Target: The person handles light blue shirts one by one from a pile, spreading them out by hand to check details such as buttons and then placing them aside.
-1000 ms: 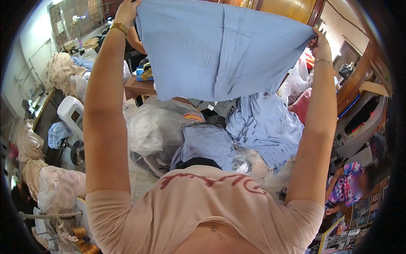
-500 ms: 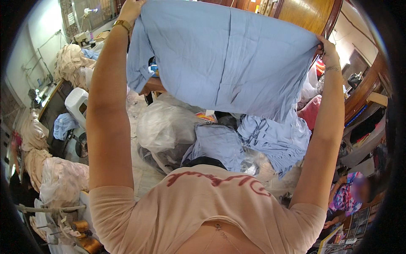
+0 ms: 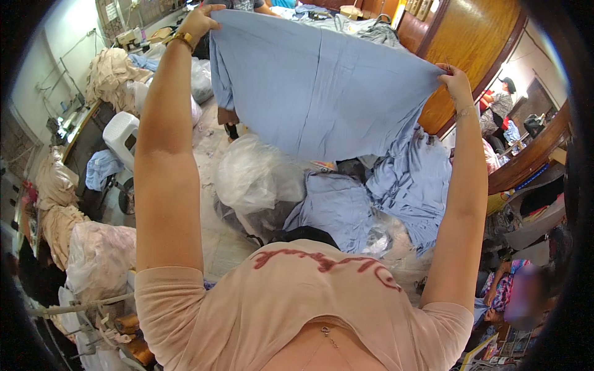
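Observation:
A large piece of light blue fabric (image 3: 322,86) hangs stretched out in front of me, with a crease running down its middle. My left hand (image 3: 201,22) pinches its upper left corner. At the upper right corner, my right hand (image 3: 455,81) is closed on the fabric, a little lower than the left. Below the held piece, more blue fabric (image 3: 337,207) lies crumpled, and another blue heap (image 3: 416,185) sits to its right. Left of these stands a bulging clear plastic bag (image 3: 257,176).
A white plastic stool (image 3: 120,135) stands at the left, near beige fabric bundles (image 3: 111,77). Thread spools (image 3: 137,349) are at the lower left. One person (image 3: 504,290) is at the lower right, another (image 3: 500,102) beyond the doorway. A wooden door (image 3: 470,46) stands behind my right hand.
Both hands, still gripping the fabric, appear slightly lower and closer together in view. The view has shifted, revealing a cloth-covered surface at the back and a person beyond the doorway.

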The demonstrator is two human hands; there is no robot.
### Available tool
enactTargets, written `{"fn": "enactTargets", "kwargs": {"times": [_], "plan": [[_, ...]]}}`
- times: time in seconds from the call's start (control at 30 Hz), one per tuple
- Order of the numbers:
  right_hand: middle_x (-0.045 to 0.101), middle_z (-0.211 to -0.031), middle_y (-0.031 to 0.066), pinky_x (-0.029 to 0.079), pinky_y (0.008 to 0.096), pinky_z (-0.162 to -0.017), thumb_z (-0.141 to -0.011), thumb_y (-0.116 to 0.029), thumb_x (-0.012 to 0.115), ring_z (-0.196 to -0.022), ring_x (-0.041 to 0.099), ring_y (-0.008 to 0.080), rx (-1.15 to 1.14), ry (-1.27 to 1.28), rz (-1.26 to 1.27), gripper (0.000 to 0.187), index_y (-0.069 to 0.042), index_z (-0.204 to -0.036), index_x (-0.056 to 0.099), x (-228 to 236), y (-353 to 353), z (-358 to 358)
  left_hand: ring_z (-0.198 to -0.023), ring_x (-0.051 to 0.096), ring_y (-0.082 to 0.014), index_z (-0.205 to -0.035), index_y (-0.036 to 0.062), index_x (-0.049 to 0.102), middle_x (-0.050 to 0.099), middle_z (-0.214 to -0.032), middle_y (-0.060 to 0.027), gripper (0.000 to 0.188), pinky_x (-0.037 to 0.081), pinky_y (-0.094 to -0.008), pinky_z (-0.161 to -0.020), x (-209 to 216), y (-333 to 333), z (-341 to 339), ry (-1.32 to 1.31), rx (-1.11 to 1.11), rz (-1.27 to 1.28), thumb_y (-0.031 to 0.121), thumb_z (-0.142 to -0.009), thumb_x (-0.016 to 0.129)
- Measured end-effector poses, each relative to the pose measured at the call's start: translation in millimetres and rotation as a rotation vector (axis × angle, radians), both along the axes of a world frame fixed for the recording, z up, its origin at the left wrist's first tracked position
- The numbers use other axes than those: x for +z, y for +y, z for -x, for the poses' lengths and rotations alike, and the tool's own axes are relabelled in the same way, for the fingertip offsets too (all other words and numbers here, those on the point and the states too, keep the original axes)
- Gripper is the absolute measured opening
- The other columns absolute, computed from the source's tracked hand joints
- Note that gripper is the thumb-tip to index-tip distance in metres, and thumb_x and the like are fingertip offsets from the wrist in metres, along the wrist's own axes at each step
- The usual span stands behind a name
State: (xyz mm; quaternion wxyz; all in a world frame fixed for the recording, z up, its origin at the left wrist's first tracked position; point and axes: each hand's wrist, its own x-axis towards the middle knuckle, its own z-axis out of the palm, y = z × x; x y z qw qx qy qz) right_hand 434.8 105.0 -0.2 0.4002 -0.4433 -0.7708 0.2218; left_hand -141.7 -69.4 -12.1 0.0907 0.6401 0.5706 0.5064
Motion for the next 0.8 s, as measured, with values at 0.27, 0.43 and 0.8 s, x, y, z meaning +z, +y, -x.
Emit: {"fn": "enactTargets", "kwargs": {"times": [0.27,0.43,0.8], "plan": [[0.056,-0.074,0.0106,0.043,0.0292,-0.059,-0.067,0.002,0.056,-0.067,0.054,0.0228,0.064,-0.180,-0.319,0.017,-0.004,-0.083,0.058,-181.5,-108.5,45.9,-0.080,0.058,-0.0136,-0.095,0.0067,0.060,0.063,-0.087,-0.0043,0.031,0.044,-0.0251,-0.073,-153.8,-107.5,62.8,0.194,0.417,0.082,-0.004,-0.067,0.054],[0.052,-0.077,0.0103,0.043,0.0367,-0.058,-0.068,-0.007,0.060,-0.071,0.053,0.0288,0.075,-0.351,-0.054,0.012,-0.007,-0.079,0.054,-362.7,-155.6,56.9,-0.067,0.059,-0.0131,-0.081,0.0110,0.065,0.063,-0.071,-0.0076,0.024,0.045,-0.0261,-0.061,-308.6,-148.4,10.8,0.087,0.568,0.604,0.001,-0.063,0.054],[0.050,-0.081,0.0112,0.044,0.0382,-0.065,-0.072,-0.010,0.057,-0.080,0.052,0.0302,0.127,-0.581,0.227,0.013,-0.007,-0.083,0.052,-441.7,-182.9,37.1,-0.062,0.058,-0.0150,-0.079,0.0004,0.062,0.061,-0.072,-0.0087,0.016,0.048,-0.0254,-0.059,-494.9,-199.3,3.9,-0.810,0.587,0.685,-0.003,-0.066,0.054]]}}
